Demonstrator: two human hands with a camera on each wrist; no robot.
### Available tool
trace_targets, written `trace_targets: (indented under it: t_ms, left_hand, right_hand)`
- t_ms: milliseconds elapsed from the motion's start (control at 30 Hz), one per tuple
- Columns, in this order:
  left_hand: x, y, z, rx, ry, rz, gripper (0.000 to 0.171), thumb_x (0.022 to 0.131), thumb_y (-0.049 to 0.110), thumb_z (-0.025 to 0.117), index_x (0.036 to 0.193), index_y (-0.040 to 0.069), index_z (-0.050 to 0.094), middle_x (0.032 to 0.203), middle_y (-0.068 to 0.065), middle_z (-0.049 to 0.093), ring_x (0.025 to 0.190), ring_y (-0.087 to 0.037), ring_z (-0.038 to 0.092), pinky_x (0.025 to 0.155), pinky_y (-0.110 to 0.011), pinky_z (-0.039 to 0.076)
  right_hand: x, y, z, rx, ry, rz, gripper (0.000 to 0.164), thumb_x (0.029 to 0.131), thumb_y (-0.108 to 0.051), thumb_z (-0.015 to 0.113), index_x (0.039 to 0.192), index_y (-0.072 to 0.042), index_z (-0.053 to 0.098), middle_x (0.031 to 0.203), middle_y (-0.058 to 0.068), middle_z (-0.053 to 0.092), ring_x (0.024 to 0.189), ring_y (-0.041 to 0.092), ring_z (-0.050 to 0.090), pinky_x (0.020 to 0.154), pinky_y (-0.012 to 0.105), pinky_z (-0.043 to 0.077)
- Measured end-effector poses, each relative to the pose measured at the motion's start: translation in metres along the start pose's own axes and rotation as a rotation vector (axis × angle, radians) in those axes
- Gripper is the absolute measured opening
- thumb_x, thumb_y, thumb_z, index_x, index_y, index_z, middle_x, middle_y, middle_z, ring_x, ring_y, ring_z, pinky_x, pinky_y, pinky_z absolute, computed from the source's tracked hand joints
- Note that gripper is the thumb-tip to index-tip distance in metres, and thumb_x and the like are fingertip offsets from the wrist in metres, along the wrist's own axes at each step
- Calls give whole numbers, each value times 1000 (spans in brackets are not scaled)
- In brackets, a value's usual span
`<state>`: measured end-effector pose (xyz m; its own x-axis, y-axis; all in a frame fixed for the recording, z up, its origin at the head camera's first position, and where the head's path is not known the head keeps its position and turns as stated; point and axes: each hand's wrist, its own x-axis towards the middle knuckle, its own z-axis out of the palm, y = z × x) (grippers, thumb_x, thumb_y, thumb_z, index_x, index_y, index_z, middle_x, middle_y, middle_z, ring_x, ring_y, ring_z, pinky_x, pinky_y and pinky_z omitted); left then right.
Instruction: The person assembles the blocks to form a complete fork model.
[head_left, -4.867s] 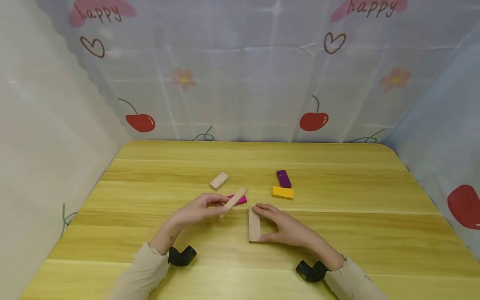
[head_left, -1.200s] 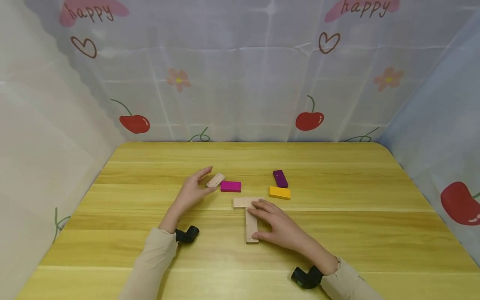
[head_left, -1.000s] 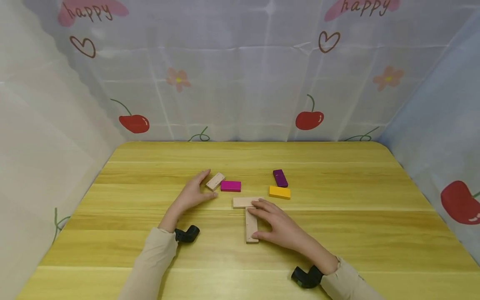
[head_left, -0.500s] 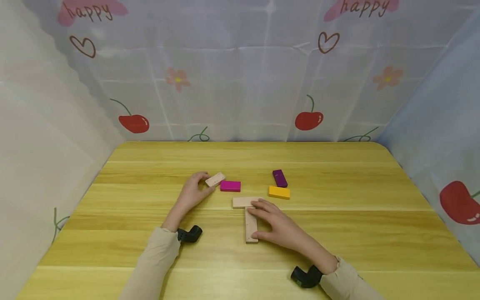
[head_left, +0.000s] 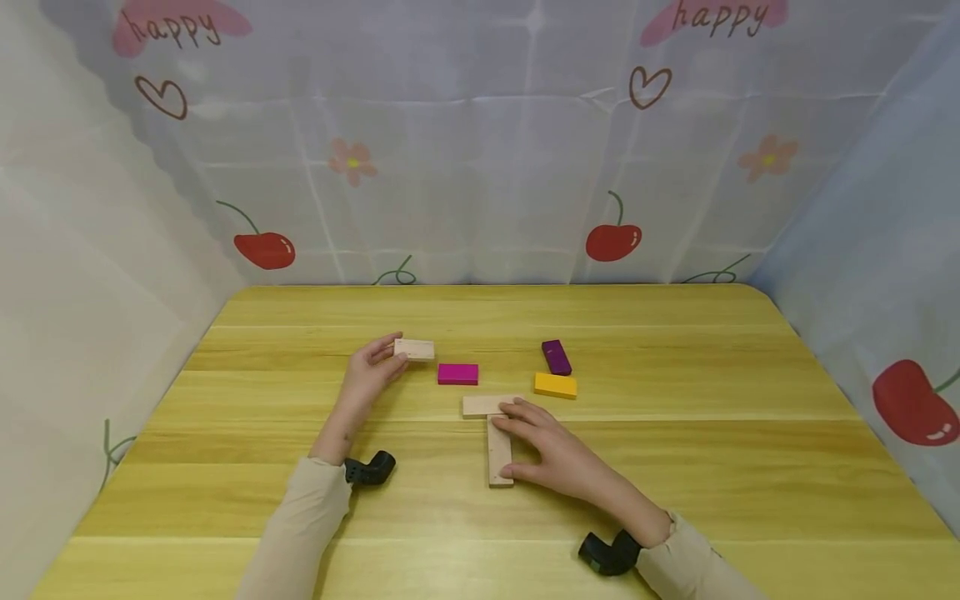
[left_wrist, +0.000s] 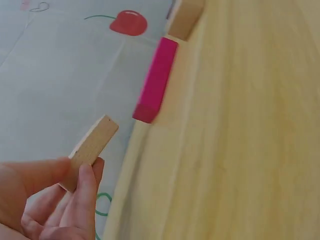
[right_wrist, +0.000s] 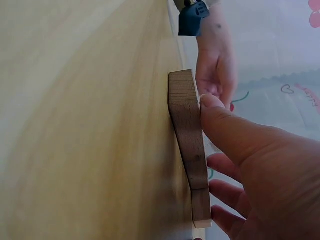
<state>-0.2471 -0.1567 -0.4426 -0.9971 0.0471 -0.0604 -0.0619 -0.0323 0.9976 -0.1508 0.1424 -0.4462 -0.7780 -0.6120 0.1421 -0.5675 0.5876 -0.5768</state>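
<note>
In the head view, my left hand point(head_left: 365, 371) pinches a plain wooden block point(head_left: 417, 349) between thumb and fingers. The left wrist view shows this same wooden block point(left_wrist: 95, 145) raised off the table. My right hand point(head_left: 558, 450) rests on two other plain blocks that form a T. Its thumb touches the near end of the lengthwise block point(head_left: 498, 454), and its fingertips lie at the far end and on the crosswise block point(head_left: 478, 407). These fingers cover the crosswise block's right part. Seen from the right wrist, the thumb sits on the lengthwise block's point(right_wrist: 187, 135) top edge.
A pink block point(head_left: 457, 374) lies between the raised block and the T. Behind and right of the T are a yellow block point(head_left: 555, 386) and a purple block point(head_left: 557, 357). A printed curtain point(head_left: 465, 167) hangs behind the wooden table point(head_left: 675, 350).
Earlier my left hand set down the crosswise block, and the pink block moved back. It has since picked up the plain block beside the pink one, lifting and turning it leftward. My right hand stays put.
</note>
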Motion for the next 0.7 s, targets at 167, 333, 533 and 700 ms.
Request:
trace_targets:
  t_ms: [167, 333, 533, 700]
  left_hand:
    - [-8, 12, -1, -232, -19, -115, 48, 95, -6, 49, 141, -4, 37, 121, -14, 38, 92, -12, 57, 89, -26, 46]
    - [-24, 23, 3, -142, -135, -128, 50, 93, -3, 54, 140, -7, 36, 109, -13, 52, 88, -13, 60, 89, -32, 46]
    - [-59, 22, 21, 89, -266, -110, 37, 89, 5, 64, 121, -11, 54, 100, -12, 63, 88, -17, 63, 83, -37, 50]
    - [-84, 11, 37, 124, -383, -135, 32, 88, 8, 66, 113, -10, 61, 96, -13, 63, 86, -19, 62, 79, -35, 52]
  right_hand:
    - [0, 0, 0, 13, -5, 5, 64, 85, -38, 68, 138, -9, 48, 146, 9, 34, 137, 29, 18, 106, 50, 22]
    - [0, 0, -1, 14, -15, 10, 64, 85, -37, 69, 138, -10, 48, 146, 8, 34, 137, 29, 18, 107, 48, 22]
    - [1, 0, -1, 15, -21, 18, 64, 84, -37, 69, 139, -12, 47, 146, 9, 34, 138, 28, 18, 107, 48, 22]
    - [1, 0, 0, 15, -6, 17, 64, 84, -38, 69, 138, -11, 48, 146, 9, 35, 137, 29, 19, 106, 50, 23]
